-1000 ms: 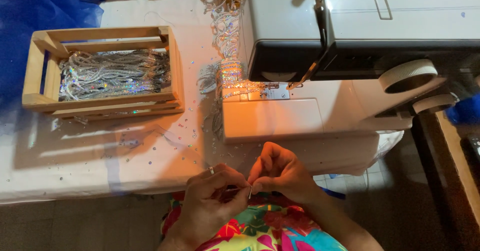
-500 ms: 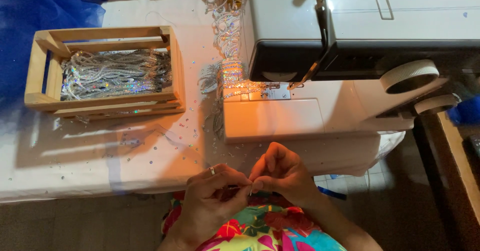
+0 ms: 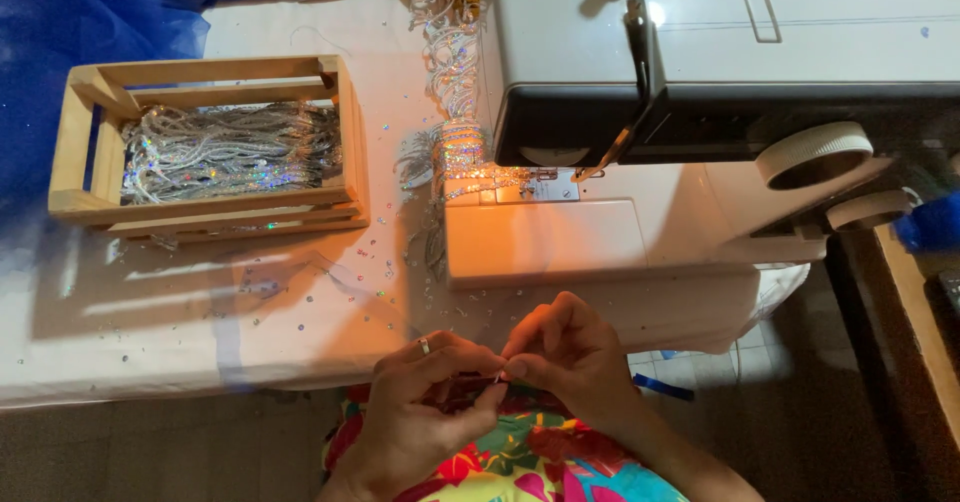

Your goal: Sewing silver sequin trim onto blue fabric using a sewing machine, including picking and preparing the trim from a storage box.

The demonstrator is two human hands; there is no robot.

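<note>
- Both hands meet just off the table's near edge, over a bright floral lap: the left hand point(image 3: 425, 417), a ring on one finger, has fingers curled and thumb and forefinger pinched shut, and the right hand point(image 3: 565, 362) pinches against it, fingertip to fingertip.
- Between the pinches sits something thin and small, maybe a thread or needle point(image 3: 499, 377); it is too fine to tell which.
- Head view, farther up: the sewing machine point(image 3: 700, 112) stands at the table's far right, lamp lit over its plate, with a strip of shiny sequin trim point(image 3: 455, 152) lying under the foot and trailing toward the far edge.
- At the far left a wooden crate point(image 3: 345, 142) holds a bundle of the same silvery trim.
- Loose sequins point(image 3: 385, 262) dot the white table point(image 3: 150, 322) between crate and machine; blue tulle point(image 3: 90, 12) fills the far left corner.
- By my reckoning, the sewing sits paused: one strip is at the machine, the crate's pile looks untouched, and the fine fingerwork is not finished.
</note>
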